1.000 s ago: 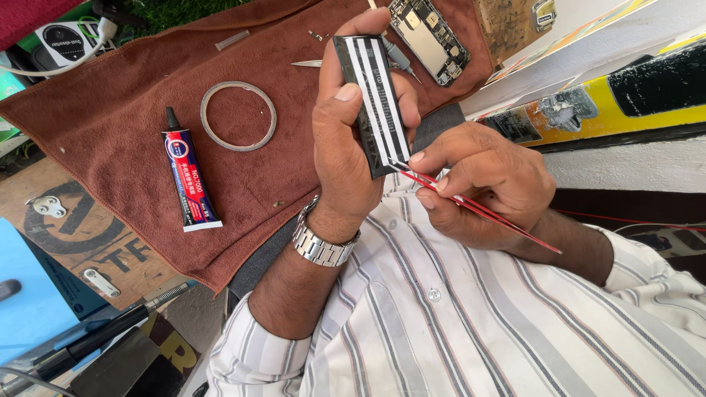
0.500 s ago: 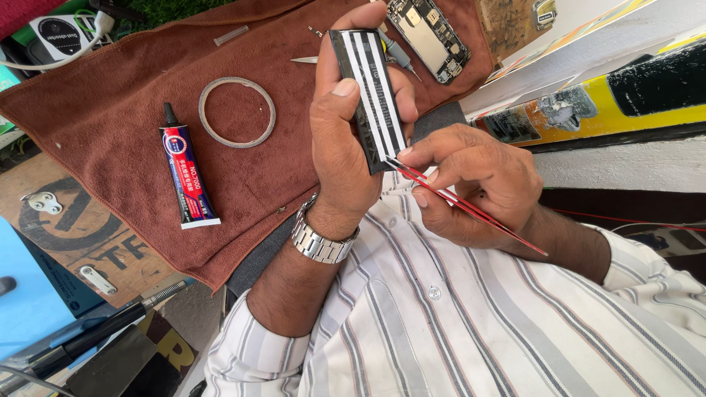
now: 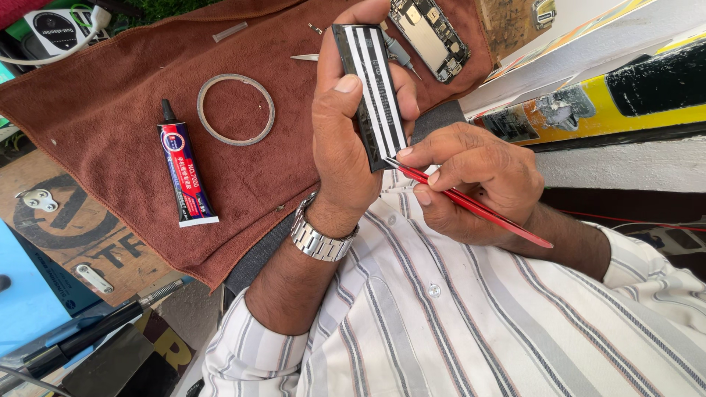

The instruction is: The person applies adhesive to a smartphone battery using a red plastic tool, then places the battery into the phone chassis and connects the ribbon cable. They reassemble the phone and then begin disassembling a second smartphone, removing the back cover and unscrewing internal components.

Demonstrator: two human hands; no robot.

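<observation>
My left hand, with a metal watch on the wrist, grips a black phone battery that has white strips running along it. My right hand holds thin red tweezers. Their tip touches the battery's lower end, at the edge of a white strip. Both hands hover over a brown cloth, above my striped shirt sleeves.
On the cloth lie a glue tube with a black nozzle, a thin tape ring, a silver pointed tool and an opened phone body. A black screwdriver lies at the lower left. A yellow and black board runs along the right.
The tweezers' tip has shifted a little along the battery's lower end. My left hand keeps the battery almost still.
</observation>
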